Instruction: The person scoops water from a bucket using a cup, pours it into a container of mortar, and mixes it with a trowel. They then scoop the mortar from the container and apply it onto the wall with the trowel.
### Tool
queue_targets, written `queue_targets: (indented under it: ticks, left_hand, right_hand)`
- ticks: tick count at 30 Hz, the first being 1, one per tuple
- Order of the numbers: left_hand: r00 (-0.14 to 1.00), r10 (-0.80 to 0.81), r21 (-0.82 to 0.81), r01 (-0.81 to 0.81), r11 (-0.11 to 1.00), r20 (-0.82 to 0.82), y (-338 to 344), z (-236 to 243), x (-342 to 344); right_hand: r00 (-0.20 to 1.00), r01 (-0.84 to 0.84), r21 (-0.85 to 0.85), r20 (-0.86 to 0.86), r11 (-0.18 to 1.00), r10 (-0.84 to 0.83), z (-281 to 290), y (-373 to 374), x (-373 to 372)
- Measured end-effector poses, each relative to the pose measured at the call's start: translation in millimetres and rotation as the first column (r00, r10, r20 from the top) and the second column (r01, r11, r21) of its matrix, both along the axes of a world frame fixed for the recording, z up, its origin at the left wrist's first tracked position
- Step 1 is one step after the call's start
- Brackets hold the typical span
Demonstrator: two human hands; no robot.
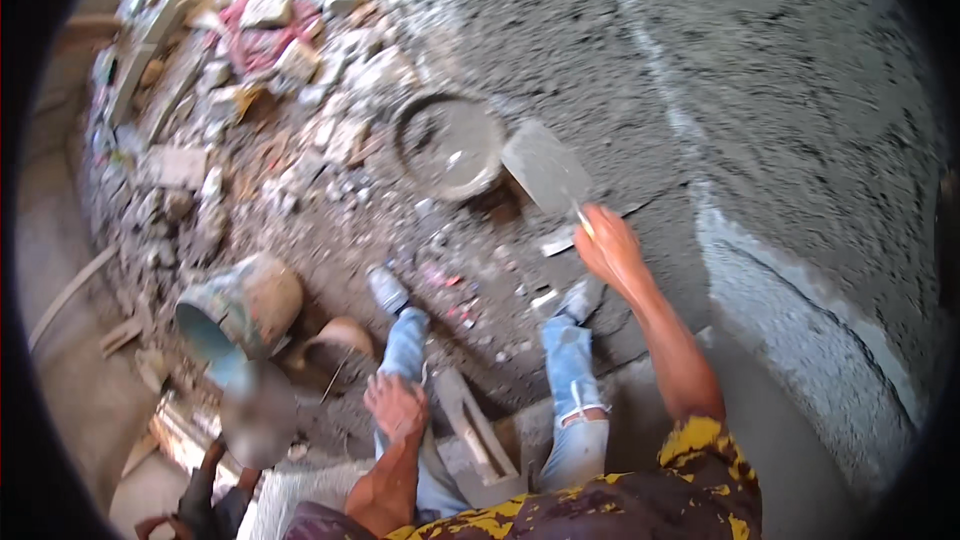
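Observation:
My right hand [608, 243] is wrapped round the handle of a trowel [545, 166]. The trowel's broad grey blade reaches up and left, its edge beside the rim of a round pan [497, 175]. Wet grey mortar [455, 140] lies in that pan. On my left knee rests my left hand [395, 407], its fingers laid flat on the jeans and holding nothing. Between my legs is a long float [475, 430] with a lengthwise handle, which neither hand touches.
Freshly coated grey wall [780, 80] rises on the right, above a paler band [790, 320]. Rubble [290, 140] covers the ground at the upper left. A tipped bucket [270, 295] and a curved brown vessel [345, 335] lie to the left. Another person [215, 500] is at the lower left.

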State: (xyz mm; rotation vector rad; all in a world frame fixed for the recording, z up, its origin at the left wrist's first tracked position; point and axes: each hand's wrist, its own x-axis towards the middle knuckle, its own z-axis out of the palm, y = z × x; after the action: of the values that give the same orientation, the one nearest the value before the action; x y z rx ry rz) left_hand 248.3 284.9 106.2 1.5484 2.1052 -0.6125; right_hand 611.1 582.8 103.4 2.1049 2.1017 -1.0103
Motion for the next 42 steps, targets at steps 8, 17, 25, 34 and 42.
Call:
queue_targets:
  ticks: [8,17,25,34,42]
  left_hand:
    - [0.991,0.130,-0.072,-0.129,0.989,0.015,7,9,-46]
    - [0.985,0.170,-0.176,-0.166,0.970,0.012,8,10,-69]
    - [0.994,0.100,-0.062,-0.098,0.993,0.037,-6,6,-58]
    - [0.990,0.125,-0.068,-0.129,0.989,-0.063,-12,4,-4]
    - [0.994,0.007,0.063,0.000,0.998,-0.107,-63,-17,41]
  right_hand:
    - [0.919,-0.257,0.066,0.325,0.964,0.223,-236,61,-165]
    - [0.948,0.111,-0.240,-0.267,0.964,-0.175,-236,0,-154]
    - [0.970,0.149,-0.106,-0.176,0.983,-0.166,-175,9,-165]
    - [0.612,-0.387,-0.208,-0.786,0.898,0.082,-9,30,-168]
    - [0.601,0.329,-0.484,-0.555,0.811,-0.575,-10,224,136]
